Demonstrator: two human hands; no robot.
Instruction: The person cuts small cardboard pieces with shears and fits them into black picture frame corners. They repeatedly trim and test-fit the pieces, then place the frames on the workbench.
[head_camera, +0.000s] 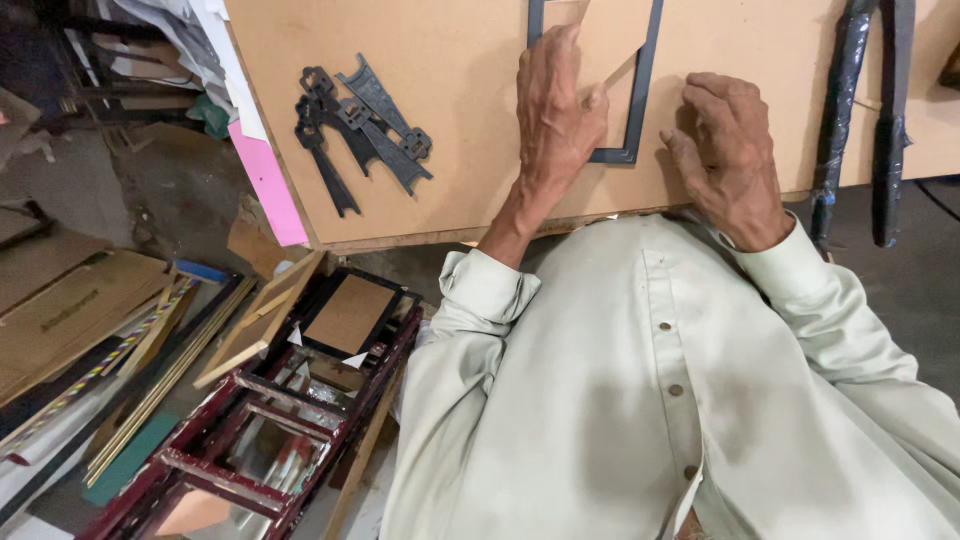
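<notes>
Head view: the frame (628, 100), a thin dark rectangle w/ a brown backing board inside, lay flat on the tabletop (450, 90), near its front edge. The left hand (555, 110) pressed flat on the backing, fingers spread, not clamped on anything. The right hand (725, 150) rested just beside the frame's right rail, fingers curled, touching the tabletop; it held nothing I could see. The frame looked light and stiff, but prob. weak at the corners; better to take it by two opposite rails. The black metal pieces (360, 125) lay well apart to the left. More frames (290, 400) stood on the floor.
</notes>
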